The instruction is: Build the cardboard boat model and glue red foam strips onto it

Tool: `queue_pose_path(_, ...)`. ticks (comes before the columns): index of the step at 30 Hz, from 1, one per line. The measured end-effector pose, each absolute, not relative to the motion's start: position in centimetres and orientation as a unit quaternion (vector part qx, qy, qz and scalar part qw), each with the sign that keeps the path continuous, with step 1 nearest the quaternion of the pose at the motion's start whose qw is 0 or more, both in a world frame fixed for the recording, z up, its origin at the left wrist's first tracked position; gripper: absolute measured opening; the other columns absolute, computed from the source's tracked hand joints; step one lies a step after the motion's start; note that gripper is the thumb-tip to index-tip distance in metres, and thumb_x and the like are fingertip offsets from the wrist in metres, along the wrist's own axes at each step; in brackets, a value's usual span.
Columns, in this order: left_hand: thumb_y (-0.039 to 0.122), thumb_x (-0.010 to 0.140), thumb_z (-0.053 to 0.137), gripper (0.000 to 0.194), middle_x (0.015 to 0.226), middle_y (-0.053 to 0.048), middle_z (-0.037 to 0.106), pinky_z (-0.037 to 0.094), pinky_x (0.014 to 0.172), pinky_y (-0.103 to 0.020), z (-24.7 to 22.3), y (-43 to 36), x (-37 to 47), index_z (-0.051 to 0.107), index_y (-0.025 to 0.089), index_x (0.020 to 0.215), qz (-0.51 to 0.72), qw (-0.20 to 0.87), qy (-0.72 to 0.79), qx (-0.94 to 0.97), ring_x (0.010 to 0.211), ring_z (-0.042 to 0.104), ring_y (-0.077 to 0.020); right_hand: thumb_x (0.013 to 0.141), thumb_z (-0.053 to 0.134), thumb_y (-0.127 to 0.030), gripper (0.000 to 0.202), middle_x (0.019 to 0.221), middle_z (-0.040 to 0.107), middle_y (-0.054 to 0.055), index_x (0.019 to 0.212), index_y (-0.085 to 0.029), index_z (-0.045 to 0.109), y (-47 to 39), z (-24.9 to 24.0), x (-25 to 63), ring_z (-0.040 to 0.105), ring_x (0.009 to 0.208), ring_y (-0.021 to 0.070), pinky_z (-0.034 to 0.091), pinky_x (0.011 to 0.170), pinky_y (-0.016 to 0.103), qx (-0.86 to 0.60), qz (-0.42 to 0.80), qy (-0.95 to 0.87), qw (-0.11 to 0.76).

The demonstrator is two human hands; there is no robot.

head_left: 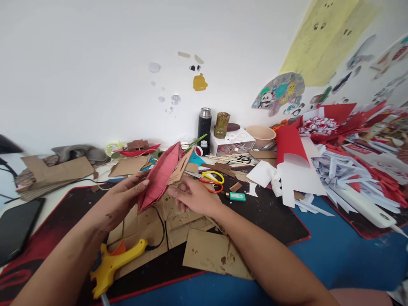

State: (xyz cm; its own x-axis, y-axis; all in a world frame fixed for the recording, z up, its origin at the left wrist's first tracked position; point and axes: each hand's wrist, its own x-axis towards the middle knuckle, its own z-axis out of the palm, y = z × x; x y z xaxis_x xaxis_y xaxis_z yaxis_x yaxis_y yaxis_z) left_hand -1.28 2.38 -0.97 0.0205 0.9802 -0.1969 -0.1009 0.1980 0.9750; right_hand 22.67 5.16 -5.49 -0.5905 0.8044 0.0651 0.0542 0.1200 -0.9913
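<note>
My left hand point(129, 193) grips a pink, boat-shaped piece of folded cardboard point(161, 174) by its left side, thumb on the near face. The piece is tilted, its pointed top toward the wall. My right hand point(194, 196), fingers curled in, is at the lower end of a narrow brown cardboard piece point(181, 168) along the pink shape's right side. Whether the two pieces are joined cannot be made out. Beneath my hands lie stained cardboard sheets point(213, 250). A yellow glue gun point(117, 261) rests by my left forearm. Yellow-and-orange-handled scissors point(213, 177) lie beyond my right hand.
A teal lighter point(236, 196) lies on the dark mat point(264, 212). Along the wall stand a black flask point(204, 127), a small brown-green vase point(222, 125) and a beige bowl point(261, 135). Paper strips point(344, 170) are heaped at right; a phone point(21, 227) lies at left.
</note>
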Motion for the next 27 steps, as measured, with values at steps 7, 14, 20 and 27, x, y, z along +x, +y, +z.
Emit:
queue_pose_path(7, 0.066, 0.069, 0.097, 0.078, 0.14, -0.013, 0.082, 0.07, 0.094, -0.04, -1.3, 2.2, -0.3, 0.08, 0.031, 0.137, 0.442, 0.542, 0.524, 0.485, 0.125, 0.078, -0.0371, 0.103, 0.066, -0.076, 0.054, 0.071, 0.065, -0.001, 0.095, -0.023, 0.06, 5.1, -6.0, 22.7, 0.064, 0.053, 0.0139, 0.05, 0.05, 0.025, -0.346, 0.567, -0.68, 0.311)
queue_pose_path(14, 0.058, 0.062, 0.102, 0.076, 0.141, -0.012, 0.082, 0.064, 0.11, -0.046, -0.5, 2.0, 0.2, 0.083, 0.033, 0.132, 0.413, 0.528, 0.507, 0.542, 0.133, 0.074, -0.0388, 0.108, 0.065, -0.069, 0.049, 0.068, 0.062, -0.002, 0.09, -0.025, 0.056, 5.1, -6.1, 22.6, 0.063, 0.052, 0.0152, 0.051, 0.05, 0.026, -0.373, 0.56, -0.667, 0.319)
queue_pose_path(20, 0.069, 0.07, 0.093, 0.073, 0.135, -0.012, 0.084, 0.065, 0.102, -0.046, -0.5, 2.1, -0.8, 0.082, 0.031, 0.132, 0.398, 0.485, 0.545, 0.556, 0.123, 0.075, -0.0384, 0.114, 0.059, -0.057, 0.044, 0.075, 0.07, 0.003, 0.085, -0.024, 0.061, 5.1, -5.6, 22.9, 0.074, 0.079, 0.0234, 0.059, 0.078, 0.035, -0.396, 0.424, -0.747, 0.326)
queue_pose_path(27, 0.06, 0.079, 0.082, 0.054, 0.1, -0.004, 0.081, 0.057, 0.073, -0.034, 1.0, 1.8, -0.7, 0.078, 0.025, 0.119, 0.407, 0.424, 0.571, 0.573, 0.079, 0.064, -0.021, 0.114, 0.063, -0.046, 0.03, 0.139, 0.08, 0.012, 0.114, -0.021, 0.081, 4.6, -5.1, 22.8, 0.072, 0.133, 0.0282, 0.052, 0.112, 0.039, -0.359, 0.305, -0.815, 0.337)
